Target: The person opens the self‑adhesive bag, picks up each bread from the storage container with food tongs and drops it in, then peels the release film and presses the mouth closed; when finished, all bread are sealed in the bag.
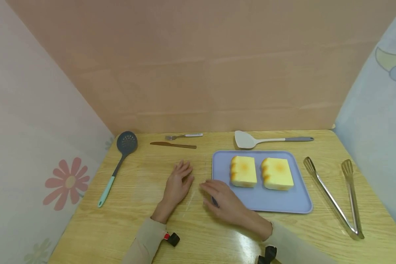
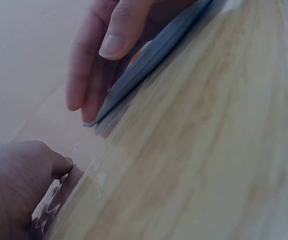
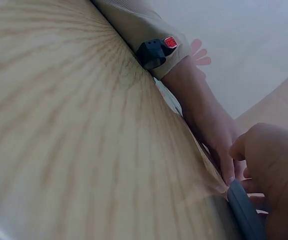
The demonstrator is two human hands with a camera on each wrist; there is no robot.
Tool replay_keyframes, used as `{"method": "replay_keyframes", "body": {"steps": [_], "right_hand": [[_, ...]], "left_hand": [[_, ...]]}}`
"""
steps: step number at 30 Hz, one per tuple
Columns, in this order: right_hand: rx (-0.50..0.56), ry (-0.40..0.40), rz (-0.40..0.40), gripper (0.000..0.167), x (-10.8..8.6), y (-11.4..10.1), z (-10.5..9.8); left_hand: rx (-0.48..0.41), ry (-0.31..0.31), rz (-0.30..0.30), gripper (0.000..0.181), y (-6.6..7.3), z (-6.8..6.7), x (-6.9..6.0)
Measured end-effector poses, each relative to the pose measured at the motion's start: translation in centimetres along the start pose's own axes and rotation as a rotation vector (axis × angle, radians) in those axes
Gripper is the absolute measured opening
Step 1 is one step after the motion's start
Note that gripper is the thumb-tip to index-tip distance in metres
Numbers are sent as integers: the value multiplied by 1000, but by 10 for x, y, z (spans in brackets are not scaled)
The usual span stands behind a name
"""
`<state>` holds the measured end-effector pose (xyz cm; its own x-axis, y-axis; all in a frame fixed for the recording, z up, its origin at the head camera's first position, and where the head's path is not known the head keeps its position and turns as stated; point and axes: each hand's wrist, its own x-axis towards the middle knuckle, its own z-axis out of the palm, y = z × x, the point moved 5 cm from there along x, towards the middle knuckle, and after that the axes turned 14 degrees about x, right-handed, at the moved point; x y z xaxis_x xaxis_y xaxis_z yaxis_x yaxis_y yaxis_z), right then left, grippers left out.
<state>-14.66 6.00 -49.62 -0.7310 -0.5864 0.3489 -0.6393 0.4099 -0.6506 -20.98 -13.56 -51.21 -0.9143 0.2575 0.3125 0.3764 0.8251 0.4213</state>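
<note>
Lower centre, left hand (image 1: pixel 177 186) and right hand (image 1: pixel 229 203), fingers loose, thumbs apart; the tray (image 1: pixel 280 201) looks stiff, fairly light: best gripped at both ends!

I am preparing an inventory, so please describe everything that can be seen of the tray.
The tray is bluish-purple, rectangular with rounded corners and a raised rim, apparently plastic. It lies flat on the table and carries two bread pieces. The right hand partly hides its near left corner; whether they touch, I cannot tell.
</note>
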Motion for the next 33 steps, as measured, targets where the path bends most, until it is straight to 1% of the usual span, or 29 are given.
{"method": "replay_keyframes", "body": {"steps": [5,8,13,16,20,25,29,33], "right_hand": [[-43,-75,14,65,-2,3,5],[-72,-107,19,67,-3,5,8],[-72,-101,19,65,-3,5,8],[-63,-94,21,65,-4,5,7],[-46,-94,29,65,-4,6,6],[-30,-90,44,66,-3,6,4],[-20,-83,55,68,-3,6,3],[-3,-77,67,70,-4,7,4]], "left_hand": [[-5,-1,-15,39,-2,0,-1],[-4,9,-22,36,-3,0,0],[-12,33,-31,30,-5,0,0],[-44,49,-40,27,-5,-1,0],[-128,82,-62,22,-8,-2,0],[-257,142,-91,18,-12,-4,1],[-363,186,-104,18,-11,-8,1],[-457,215,-145,20,-12,-10,-1]]}}
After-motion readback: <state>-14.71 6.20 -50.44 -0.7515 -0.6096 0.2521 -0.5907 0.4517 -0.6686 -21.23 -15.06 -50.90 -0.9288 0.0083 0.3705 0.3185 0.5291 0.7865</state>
